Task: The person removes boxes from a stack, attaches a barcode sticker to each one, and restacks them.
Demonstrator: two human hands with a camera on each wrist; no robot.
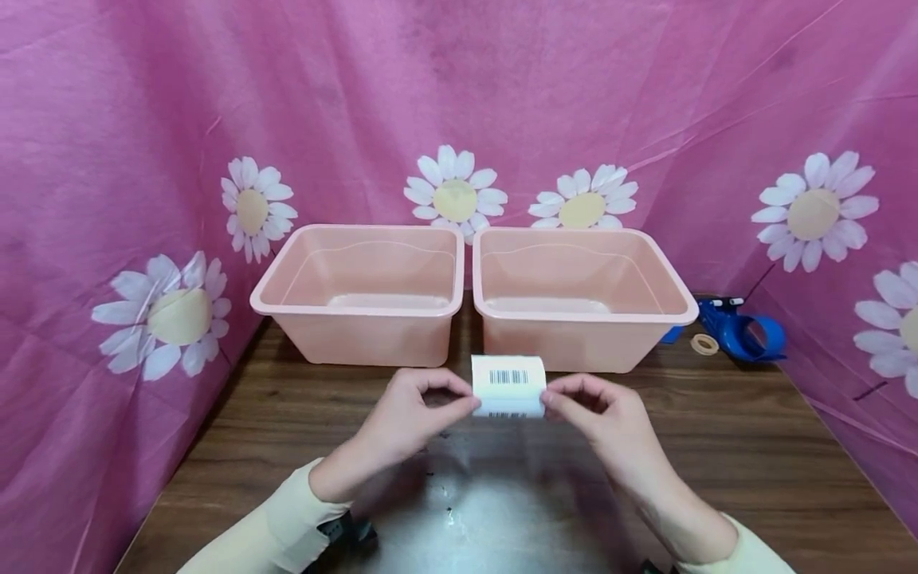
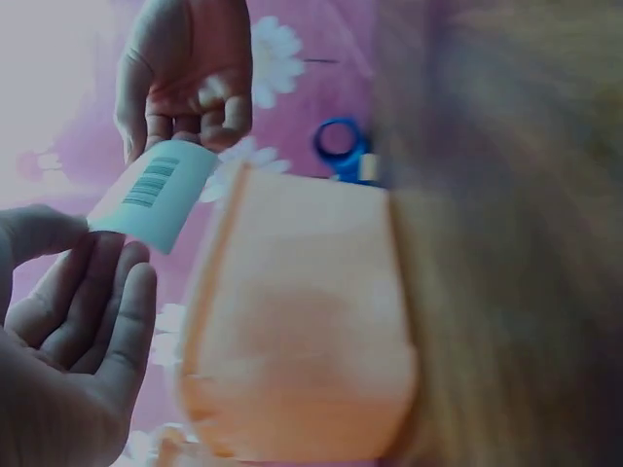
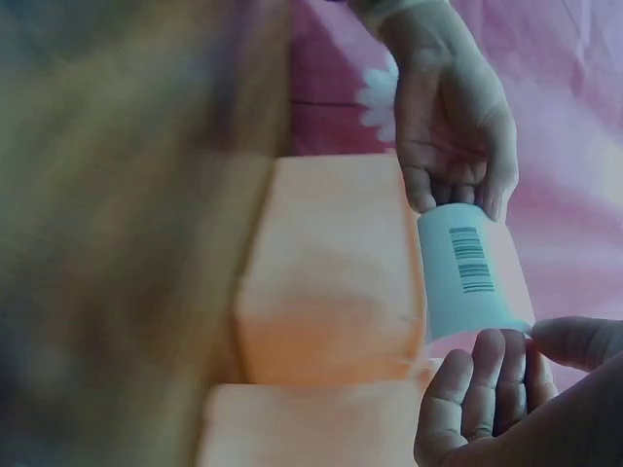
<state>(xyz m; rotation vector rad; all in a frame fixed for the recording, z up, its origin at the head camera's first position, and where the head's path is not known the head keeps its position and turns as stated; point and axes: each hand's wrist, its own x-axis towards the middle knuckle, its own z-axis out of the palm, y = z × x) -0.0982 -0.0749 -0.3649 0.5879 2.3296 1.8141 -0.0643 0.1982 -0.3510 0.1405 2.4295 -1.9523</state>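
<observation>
A white paper label (image 1: 509,392) with printed barcodes is stretched between both hands, in front of two pink bins. My left hand (image 1: 403,418) pinches its left edge between thumb and fingers. The right hand (image 1: 618,424) pinches the opposite edge in the same way. In the left wrist view the label (image 2: 161,195) bends in a gentle curve, with the left hand (image 2: 73,341) at its near end. The right wrist view shows two barcodes on the label (image 3: 470,268), the right hand (image 3: 526,399) gripping its near edge.
Two pink bins, left (image 1: 366,339) and right (image 1: 559,347), stand side by side on the wooden table (image 1: 746,446). A blue tape dispenser (image 1: 730,333) and a tan tape roll (image 1: 710,351) lie right of them. A pink flowered cloth (image 1: 459,96) hangs behind.
</observation>
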